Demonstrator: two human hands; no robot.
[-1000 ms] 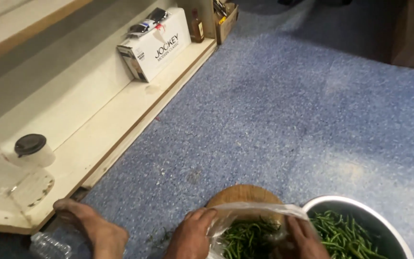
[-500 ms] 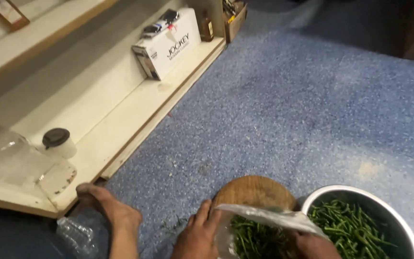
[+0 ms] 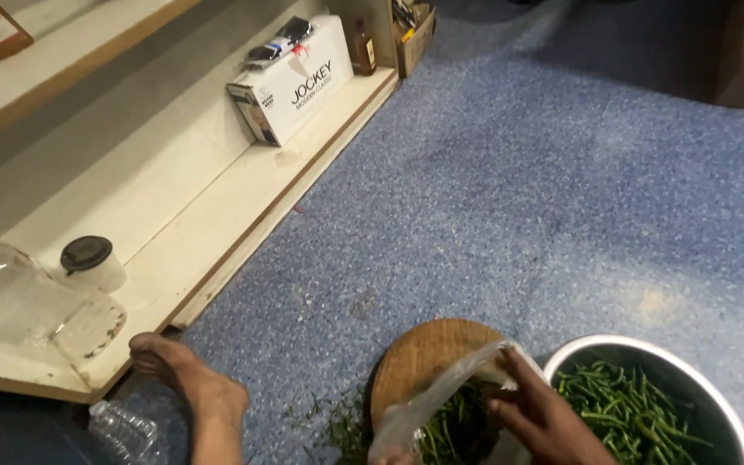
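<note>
The right hand (image 3: 540, 418) reaches in from the bottom edge, its fingers (image 3: 518, 366) curled and pinched on the rim of a clear plastic bag (image 3: 441, 400), holding its mouth open. The bag lies over a round wooden cutting board (image 3: 424, 357) and has green beans (image 3: 445, 430) inside it. Only a sliver of the left hand (image 3: 393, 456) shows at the bottom edge under the bag, so whether its fingers are open or closed cannot be told.

Just right of the cutting board stands a round steel bowl (image 3: 647, 349), filled with more long green beans. Loose green trimmings (image 3: 329, 422) lie on the floor just left of the board. Further left of the board a bare foot (image 3: 187, 379) rests on the floor, with a crumpled clear water bottle (image 3: 127, 435) beside it at the bottom edge.

Up and left of the board runs a low, cream-coloured shelf (image 3: 243, 198) edged in wood. On it, nearest the foot, lie a clear plastic container (image 3: 19, 301) and a small white cup with a black lid (image 3: 92, 263). Far along the shelf sits a white rectangular carton with dark lettering (image 3: 290, 82), then a small brown bottle (image 3: 362, 43) and an open cardboard box (image 3: 411, 26).

The floor (image 3: 518, 172) is speckled blue, worn pale in patches, and falls into shadow at the top.
</note>
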